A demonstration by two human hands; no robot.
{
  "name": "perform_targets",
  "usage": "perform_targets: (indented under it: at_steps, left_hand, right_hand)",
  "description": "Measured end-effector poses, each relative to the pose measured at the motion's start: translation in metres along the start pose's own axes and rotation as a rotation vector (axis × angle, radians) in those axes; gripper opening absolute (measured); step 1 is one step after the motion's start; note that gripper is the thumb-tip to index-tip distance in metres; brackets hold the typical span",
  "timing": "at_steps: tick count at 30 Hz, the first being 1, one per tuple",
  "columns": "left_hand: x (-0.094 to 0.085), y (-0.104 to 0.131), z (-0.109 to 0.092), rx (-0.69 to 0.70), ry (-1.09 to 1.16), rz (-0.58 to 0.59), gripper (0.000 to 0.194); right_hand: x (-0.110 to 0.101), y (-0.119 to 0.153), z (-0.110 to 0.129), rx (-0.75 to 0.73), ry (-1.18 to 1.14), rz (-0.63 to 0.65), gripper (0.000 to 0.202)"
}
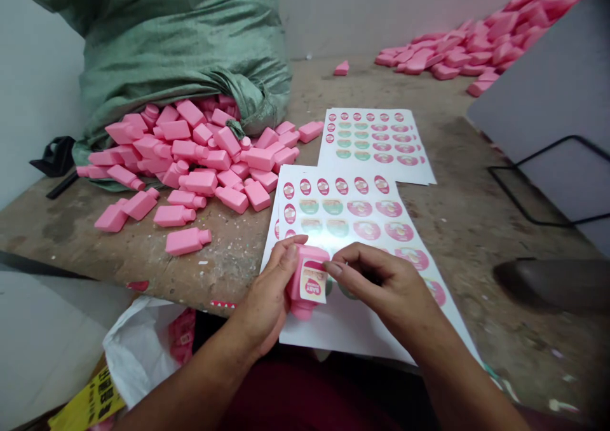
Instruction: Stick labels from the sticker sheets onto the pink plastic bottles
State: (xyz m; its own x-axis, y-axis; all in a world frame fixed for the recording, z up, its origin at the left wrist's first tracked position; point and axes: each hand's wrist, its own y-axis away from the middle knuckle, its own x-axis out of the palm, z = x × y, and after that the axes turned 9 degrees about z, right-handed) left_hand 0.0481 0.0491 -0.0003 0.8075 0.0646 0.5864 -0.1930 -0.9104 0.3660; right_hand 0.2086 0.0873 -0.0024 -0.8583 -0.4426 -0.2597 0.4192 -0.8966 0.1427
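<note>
The left hand (267,291) is wrapped around a pink bottle (312,253), held above a front sheet of stickers (366,329), its neck tilted down toward the person. A label (313,285) sits on the bottle's face, and the right hand (340,267) has thumb and forefinger at the label's upper edge; I cannot tell whether they pinch or press it. Another sticker sheet (372,175) lies behind on the bench (223,266). At the left, loose bottles (200,182) spill from a green sack (190,43).
</note>
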Motion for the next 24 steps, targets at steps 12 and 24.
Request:
perform_targets:
  at_steps: [12,24]
  left_hand:
    - [0.000,0.005,-0.001,-0.025,0.026,0.036,0.043]
    - [-0.001,0.009,-0.001,-0.091,0.016,0.074,0.059]
  right_hand:
    - [0.002,0.000,0.000,-0.016,0.098,-0.052,0.026]
    - [0.003,0.002,-0.010,-0.091,0.221,-0.315,0.024]
